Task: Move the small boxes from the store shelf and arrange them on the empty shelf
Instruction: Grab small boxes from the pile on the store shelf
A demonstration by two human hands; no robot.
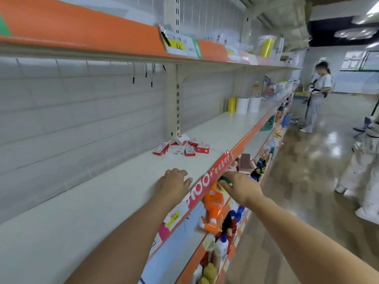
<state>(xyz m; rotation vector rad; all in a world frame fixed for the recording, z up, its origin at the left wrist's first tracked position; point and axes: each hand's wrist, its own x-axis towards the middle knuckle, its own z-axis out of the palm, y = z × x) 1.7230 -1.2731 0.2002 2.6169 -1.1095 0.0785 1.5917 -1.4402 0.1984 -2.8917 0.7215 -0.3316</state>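
With the left hand (174, 184) resting loose-fingered on the shelf (86, 203) and the right hand (239, 186) at its front edge, fingers hidden so I cannot tell their state, both should reach far to the heaped small boxes (182, 147), pinching one apiece.

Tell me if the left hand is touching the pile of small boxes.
Apart. The head view shows the left hand resting near the shelf's front edge, with bare shelf between it and the boxes by the back wall.
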